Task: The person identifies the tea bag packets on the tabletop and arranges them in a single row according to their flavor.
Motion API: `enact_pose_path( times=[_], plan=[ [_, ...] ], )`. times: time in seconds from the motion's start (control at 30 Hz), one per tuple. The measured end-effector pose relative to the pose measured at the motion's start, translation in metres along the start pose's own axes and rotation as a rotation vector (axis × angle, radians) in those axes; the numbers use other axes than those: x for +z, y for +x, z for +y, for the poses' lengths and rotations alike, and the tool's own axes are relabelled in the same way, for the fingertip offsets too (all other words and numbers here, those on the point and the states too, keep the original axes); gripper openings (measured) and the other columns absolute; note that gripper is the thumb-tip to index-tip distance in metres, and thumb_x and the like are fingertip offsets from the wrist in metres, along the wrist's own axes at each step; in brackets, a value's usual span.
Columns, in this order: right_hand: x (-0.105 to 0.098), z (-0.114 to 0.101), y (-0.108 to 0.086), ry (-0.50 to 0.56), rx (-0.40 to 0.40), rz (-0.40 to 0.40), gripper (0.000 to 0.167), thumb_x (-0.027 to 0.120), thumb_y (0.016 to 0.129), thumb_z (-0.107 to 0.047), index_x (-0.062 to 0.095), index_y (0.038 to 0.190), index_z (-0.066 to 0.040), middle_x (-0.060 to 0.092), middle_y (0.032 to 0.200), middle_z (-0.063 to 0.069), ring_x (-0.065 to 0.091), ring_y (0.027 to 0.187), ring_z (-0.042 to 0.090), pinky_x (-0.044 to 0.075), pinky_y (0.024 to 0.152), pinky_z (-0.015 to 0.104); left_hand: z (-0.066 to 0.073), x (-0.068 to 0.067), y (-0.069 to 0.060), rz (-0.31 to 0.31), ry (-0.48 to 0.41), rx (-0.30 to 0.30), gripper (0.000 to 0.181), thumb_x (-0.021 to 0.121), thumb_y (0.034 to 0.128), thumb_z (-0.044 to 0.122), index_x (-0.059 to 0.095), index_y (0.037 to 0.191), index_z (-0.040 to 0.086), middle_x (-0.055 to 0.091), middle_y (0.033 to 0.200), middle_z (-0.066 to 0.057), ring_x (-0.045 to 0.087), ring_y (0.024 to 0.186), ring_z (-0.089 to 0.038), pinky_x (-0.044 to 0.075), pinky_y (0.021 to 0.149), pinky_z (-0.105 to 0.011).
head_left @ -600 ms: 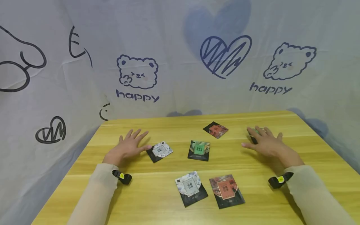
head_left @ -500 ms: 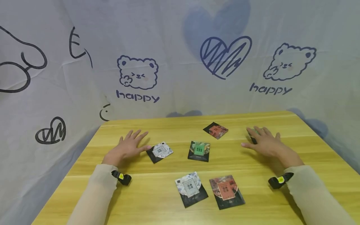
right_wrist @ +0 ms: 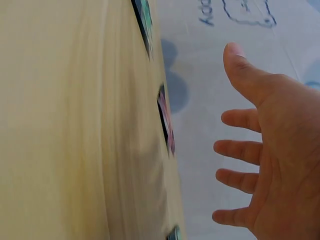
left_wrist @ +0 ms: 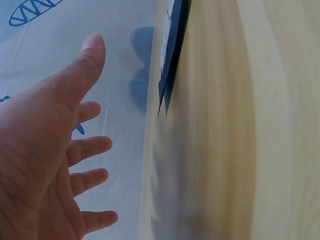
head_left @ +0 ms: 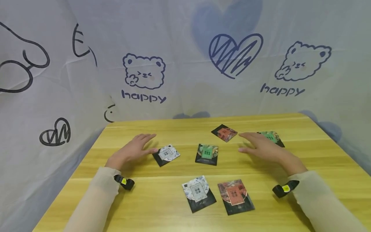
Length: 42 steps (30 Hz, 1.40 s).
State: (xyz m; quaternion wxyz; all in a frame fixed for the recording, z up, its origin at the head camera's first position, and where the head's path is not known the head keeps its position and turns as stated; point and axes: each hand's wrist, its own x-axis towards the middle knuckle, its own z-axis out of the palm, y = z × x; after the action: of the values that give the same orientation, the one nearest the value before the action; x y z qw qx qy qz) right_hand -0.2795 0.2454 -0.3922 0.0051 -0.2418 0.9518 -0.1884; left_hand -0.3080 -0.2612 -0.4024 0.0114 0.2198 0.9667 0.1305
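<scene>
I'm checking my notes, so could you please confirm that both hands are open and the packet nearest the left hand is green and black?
Not quite: the head view shows the packet nearest the left hand is white and black, not green. That hand and the right hand are open.

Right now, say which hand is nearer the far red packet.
Right. The right hand is just right of the far red packet; the left hand is well to its left.
</scene>
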Motion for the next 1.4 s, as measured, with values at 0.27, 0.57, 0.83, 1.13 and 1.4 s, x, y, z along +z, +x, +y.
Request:
enact_pose_path(
  times=[0.27, 0.57, 0.83, 1.13, 1.4],
  plan=[
    [0.014, -0.035, 0.012, 0.008, -0.126, -0.026, 0.081, 0.057, 0.091, -0.061, 0.038, 0.151, -0.011, 0.037, 0.150, 0.021, 0.033, 0.137, 0.044, 0.029, 0.108, 0.062, 0.020, -0.002, 0.001, -0.005, -0.046, 0.052, 0.080, 0.053, 0.0917, 0.063, 0.034, 0.154, 0.016, 0.033, 0.154, -0.019, 0.027, 0.141, -0.040, 0.023, 0.113, -0.057],
    [0.035, -0.078, 0.019, -0.004, -0.242, -0.130, 0.076, 0.061, 0.090, -0.057, 0.041, 0.150, -0.014, 0.039, 0.151, 0.013, 0.035, 0.138, 0.036, 0.035, 0.108, 0.056, 0.030, 0.005, 0.003, -0.020, -0.051, 0.126, 0.076, 0.057, 0.0922, 0.058, 0.038, 0.152, 0.015, 0.037, 0.152, -0.017, 0.030, 0.140, -0.038, 0.025, 0.113, -0.055],
    [0.050, -0.100, 0.026, 0.022, -0.336, -0.205, 0.079, 0.059, 0.086, -0.064, 0.042, 0.149, -0.020, 0.041, 0.150, 0.004, 0.036, 0.138, 0.027, 0.032, 0.111, 0.049, 0.031, 0.010, 0.005, -0.050, -0.055, 0.128, 0.073, 0.060, 0.0928, 0.053, 0.038, 0.152, 0.017, 0.036, 0.153, -0.015, 0.030, 0.141, -0.035, 0.025, 0.114, -0.053],
    [0.055, -0.117, 0.022, 0.028, -0.422, -0.249, 0.073, 0.064, 0.087, -0.057, 0.045, 0.148, -0.021, 0.045, 0.146, -0.001, 0.041, 0.133, 0.022, 0.037, 0.109, 0.044, 0.033, 0.012, 0.005, -0.052, -0.039, 0.124, 0.071, 0.065, 0.0910, 0.050, 0.043, 0.149, 0.015, 0.040, 0.151, -0.013, 0.033, 0.140, -0.033, 0.026, 0.114, -0.051],
    [0.062, -0.123, 0.014, 0.037, -0.463, -0.319, 0.074, 0.059, 0.084, -0.065, 0.046, 0.147, -0.026, 0.044, 0.145, -0.005, 0.040, 0.133, 0.016, 0.038, 0.108, 0.040, 0.040, 0.020, 0.006, -0.050, -0.086, 0.147, 0.065, 0.066, 0.0920, 0.045, 0.047, 0.147, 0.016, 0.043, 0.149, -0.011, 0.036, 0.138, -0.033, 0.028, 0.113, -0.050]
  ],
)
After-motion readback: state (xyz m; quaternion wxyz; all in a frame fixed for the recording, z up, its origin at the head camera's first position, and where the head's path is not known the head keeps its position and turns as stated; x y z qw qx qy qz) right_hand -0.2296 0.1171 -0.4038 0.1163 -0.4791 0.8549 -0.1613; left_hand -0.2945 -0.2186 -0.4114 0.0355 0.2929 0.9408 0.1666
